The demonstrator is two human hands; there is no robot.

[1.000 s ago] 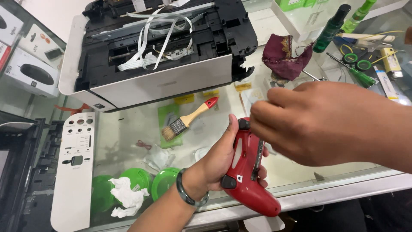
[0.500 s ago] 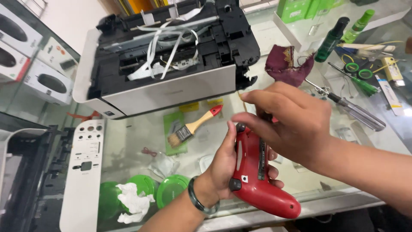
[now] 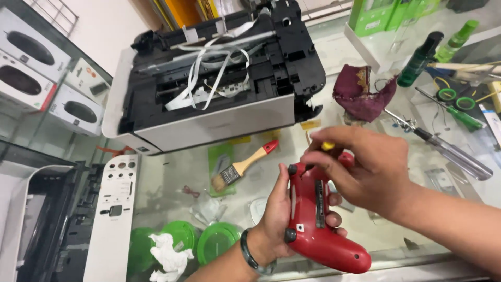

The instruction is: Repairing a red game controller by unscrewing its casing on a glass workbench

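Note:
A red game controller with black sticks is held back-side up over the front edge of a glass counter. My left hand grips its left side from below; a dark bangle sits on that wrist. My right hand hovers over the controller's upper end, its fingers pinched on a small tool with a yellow tip. Whether the tool touches the controller is hidden by my fingers.
An opened printer with loose white ribbon cables stands behind. On the glass counter lie a paintbrush, a white button panel, green lids, a maroon cloth, screwdrivers and green bottles. Boxes stand at left.
The view has shifted slightly. My right hand has drawn back a little on the controller's top, and the yellow tool tip now shows between its fingers. The left hand keeps its grip.

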